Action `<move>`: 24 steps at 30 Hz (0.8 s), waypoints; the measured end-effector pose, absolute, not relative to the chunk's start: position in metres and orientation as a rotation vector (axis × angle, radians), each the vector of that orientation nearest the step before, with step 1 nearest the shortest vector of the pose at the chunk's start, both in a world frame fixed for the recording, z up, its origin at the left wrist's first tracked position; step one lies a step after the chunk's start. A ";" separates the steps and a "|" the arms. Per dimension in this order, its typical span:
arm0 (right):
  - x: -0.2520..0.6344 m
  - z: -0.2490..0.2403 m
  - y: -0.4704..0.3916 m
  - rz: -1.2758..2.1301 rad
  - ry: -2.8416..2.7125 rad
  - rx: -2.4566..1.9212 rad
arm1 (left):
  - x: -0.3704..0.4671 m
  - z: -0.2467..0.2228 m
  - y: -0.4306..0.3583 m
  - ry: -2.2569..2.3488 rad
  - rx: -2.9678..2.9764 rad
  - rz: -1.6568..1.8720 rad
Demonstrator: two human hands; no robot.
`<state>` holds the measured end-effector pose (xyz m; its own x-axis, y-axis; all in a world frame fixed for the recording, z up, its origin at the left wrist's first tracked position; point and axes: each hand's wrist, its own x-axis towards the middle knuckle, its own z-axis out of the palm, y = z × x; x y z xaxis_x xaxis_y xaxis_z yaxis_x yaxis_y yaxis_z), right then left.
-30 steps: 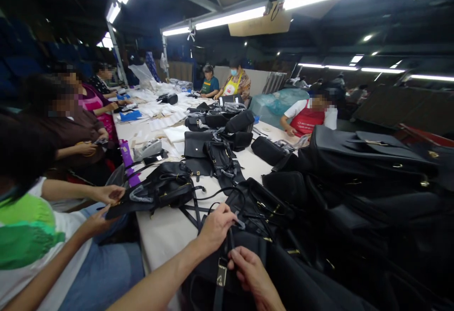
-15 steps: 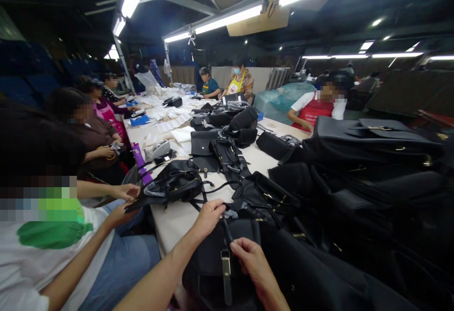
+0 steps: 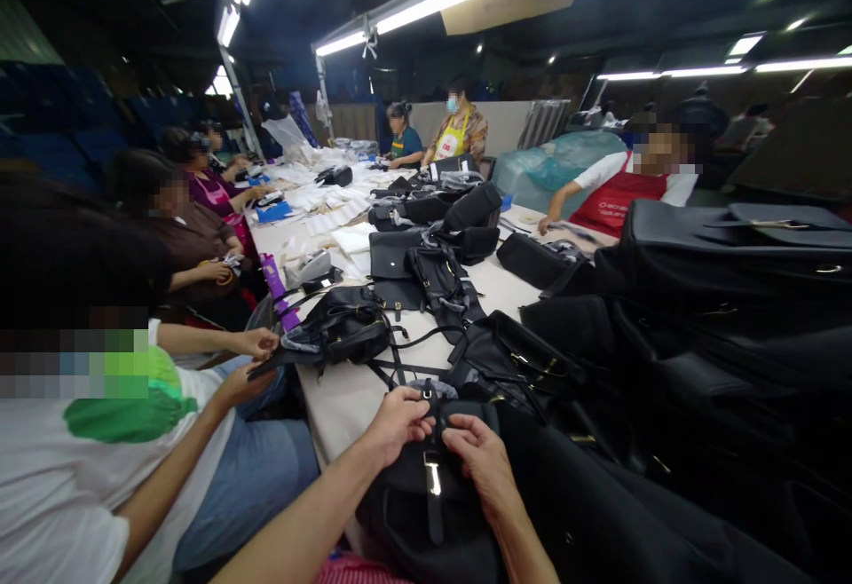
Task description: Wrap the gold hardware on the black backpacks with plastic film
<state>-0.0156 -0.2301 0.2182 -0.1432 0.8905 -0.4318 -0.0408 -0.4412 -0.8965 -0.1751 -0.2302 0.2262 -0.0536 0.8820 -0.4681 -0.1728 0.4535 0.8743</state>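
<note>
A black bag [image 3: 406, 513] lies in front of me at the table's near edge, with its flap toward me. Down its middle runs a black strap [image 3: 435, 517] with a gold buckle [image 3: 433, 475]. My left hand [image 3: 398, 424] is closed on the upper part of this strap, just below a small metal ring. On the other side, my right hand [image 3: 480, 460] pinches the strap's right edge above the buckle. The fingertips of both hands are close together, and they partly hide the strap between them.
More black bags [image 3: 512, 358] are heaped ahead and to my right, in a tall pile [image 3: 732, 256]. A co-worker at my left holds a black piece of another bag [image 3: 346, 322]. White sheets [image 3: 326, 216] cover the far table. Across it, a person in a red apron [image 3: 622, 202] reaches forward.
My right hand has moved up the strap, closer to my left hand. My left fingers have shifted lower on it. The view has turned slightly left, and the red-aproned person's arm has stretched out.
</note>
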 end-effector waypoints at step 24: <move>-0.025 0.207 -0.226 1.609 -1.023 -1.204 | -0.179 0.214 -0.231 1.254 0.658 0.720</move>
<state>-0.0248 -0.2263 0.2069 -0.1670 0.9481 -0.2705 -0.1573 -0.2965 -0.9420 -0.1786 -0.2314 0.2138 0.1569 0.7855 -0.5986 -0.1204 0.6168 0.7779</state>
